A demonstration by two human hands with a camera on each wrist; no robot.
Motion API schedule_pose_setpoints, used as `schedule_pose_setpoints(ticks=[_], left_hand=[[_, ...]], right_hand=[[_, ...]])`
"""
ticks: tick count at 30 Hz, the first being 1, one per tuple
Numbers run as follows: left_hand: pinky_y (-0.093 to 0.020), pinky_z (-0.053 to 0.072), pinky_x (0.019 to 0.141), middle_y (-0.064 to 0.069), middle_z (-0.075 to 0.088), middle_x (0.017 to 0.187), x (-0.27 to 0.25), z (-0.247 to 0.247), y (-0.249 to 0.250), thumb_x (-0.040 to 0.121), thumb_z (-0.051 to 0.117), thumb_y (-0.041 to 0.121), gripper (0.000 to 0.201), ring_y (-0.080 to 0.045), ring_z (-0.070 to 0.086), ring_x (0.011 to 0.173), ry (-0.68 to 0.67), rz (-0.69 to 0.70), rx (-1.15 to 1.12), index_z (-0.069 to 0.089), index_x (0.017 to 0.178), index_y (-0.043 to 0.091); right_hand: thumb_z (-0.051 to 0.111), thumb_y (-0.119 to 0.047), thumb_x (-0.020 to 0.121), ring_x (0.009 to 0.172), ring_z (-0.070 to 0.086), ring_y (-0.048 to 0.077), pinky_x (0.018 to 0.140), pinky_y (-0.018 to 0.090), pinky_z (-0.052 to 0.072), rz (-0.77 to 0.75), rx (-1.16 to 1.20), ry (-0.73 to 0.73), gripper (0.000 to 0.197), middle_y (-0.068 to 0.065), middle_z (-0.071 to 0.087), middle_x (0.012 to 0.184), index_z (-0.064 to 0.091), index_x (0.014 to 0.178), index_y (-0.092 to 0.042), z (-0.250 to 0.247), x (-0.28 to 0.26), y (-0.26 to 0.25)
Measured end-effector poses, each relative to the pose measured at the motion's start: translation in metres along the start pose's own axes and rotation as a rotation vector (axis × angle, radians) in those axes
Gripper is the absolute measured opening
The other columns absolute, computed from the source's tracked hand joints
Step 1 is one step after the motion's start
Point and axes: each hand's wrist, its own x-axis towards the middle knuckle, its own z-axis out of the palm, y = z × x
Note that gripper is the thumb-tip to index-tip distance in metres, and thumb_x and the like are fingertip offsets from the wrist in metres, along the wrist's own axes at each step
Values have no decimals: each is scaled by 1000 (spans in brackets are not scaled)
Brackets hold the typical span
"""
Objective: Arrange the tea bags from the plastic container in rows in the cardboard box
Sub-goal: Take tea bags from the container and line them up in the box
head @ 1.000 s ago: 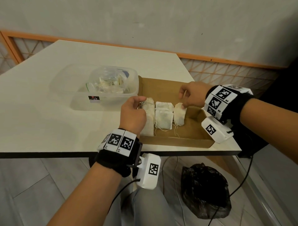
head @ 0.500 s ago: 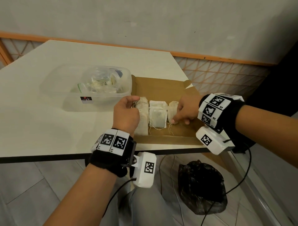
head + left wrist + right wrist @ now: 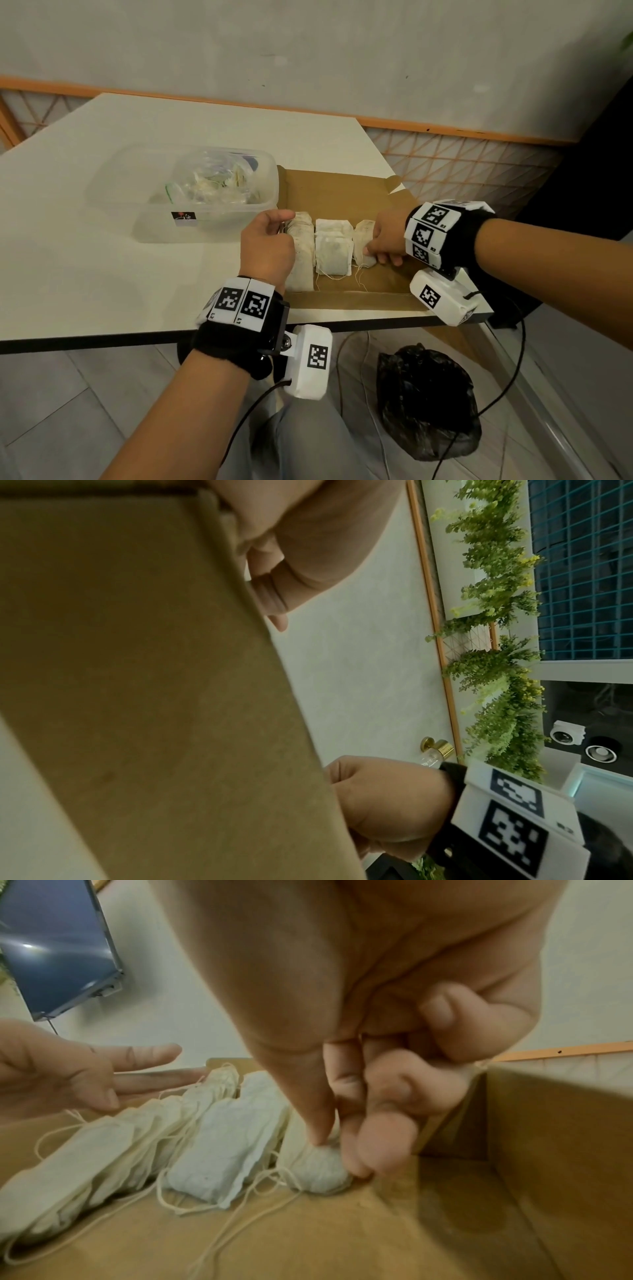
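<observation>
An open cardboard box (image 3: 342, 192) lies on the white table, to the right of a clear plastic container (image 3: 270, 164) that holds more tea bags (image 3: 212, 181). Three rows of tea bags lie in the box: a left row (image 3: 303, 253), a middle row (image 3: 334, 250) and a single right tea bag (image 3: 361, 240). My left hand (image 3: 137, 1074) reaches over the box's left wall, its straight fingers touching the far end of the left row. My right hand (image 3: 337, 1148) pinches the near end of the right tea bag (image 3: 318, 1172) between thumb and fingers.
The box's near wall (image 3: 342, 301) sits close to the table's front edge (image 3: 137, 339). A black plastic bag (image 3: 424, 404) and cables lie on the floor below. The far half of the box floor (image 3: 335, 195) is bare cardboard.
My right hand has slid from the far end of the right tea bag down to its near end. My left hand has stayed by the left row.
</observation>
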Motion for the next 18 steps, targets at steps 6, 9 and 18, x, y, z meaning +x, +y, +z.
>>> schedule_pose_setpoints(ticks=[6, 9, 18], left_hand=[[-46, 48, 99, -3, 63, 100, 0, 0, 0, 77, 39, -22, 48, -26, 60, 111, -6, -8, 5, 60, 83, 20], [-45, 48, 99, -2, 62, 101, 0, 0, 0, 78, 40, -21, 47, -25, 60, 111, -4, -12, 5, 60, 82, 22], [-44, 49, 98, -4, 62, 102, -2, 0, 2, 79, 41, -20, 45, -25, 61, 109, -7, 0, 13, 59, 84, 21]], right_hand=[[67, -24, 83, 50, 52, 7, 49, 15, 38, -146, 261, -155, 16, -4, 64, 56, 70, 72, -13, 3, -8, 1], [68, -19, 82, 62, 62, 6, 57, 17, 46, -168, 350, -173, 7, -4, 69, 71, 72, 83, -14, 5, -9, 4], [69, -13, 81, 65, 64, 9, 56, 16, 52, -109, 561, -121, 9, 3, 68, 76, 70, 88, -7, 8, -6, 8]])
